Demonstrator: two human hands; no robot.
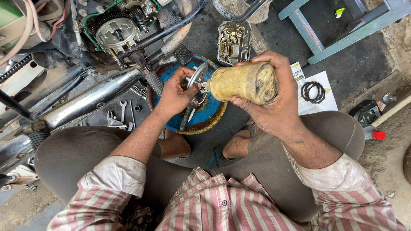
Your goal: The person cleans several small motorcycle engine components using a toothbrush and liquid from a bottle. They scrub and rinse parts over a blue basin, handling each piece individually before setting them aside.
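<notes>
Two hands are at work over a round blue tray, seen straight down past a striped shirt and brown trousers at the bottom of the frame. Right hand (274, 100), centre right, has its grip wrapped tight around a grimy yellow bottle (244, 82), tipped on its side with the nozzle end pointing left. Left hand (173, 94), just left of centre, has its grip closed on a metal disc part (196, 77), and the bottle's tip sits right up against that part. Both meet above the blue tray (205, 122), which rests on the floor between the person's sandalled feet.

Moving outward: to the left of the tray, spanners (123, 112) and small loose pieces lie on the dark floor beside a chrome exhaust pipe (92, 98) running diagonally. At right, a sheet of paper (319, 98) carries black ring plates (313, 92); further right sit a dark container and a red-capped bottle (373, 134).

Up top, an engine cover (233, 42) lies open-side up just beyond the tray. Upper left shows the motorcycle engine (117, 32) with its clutch gear exposed. Upper right, a teal-painted frame (342, 30) stands on the ground.
</notes>
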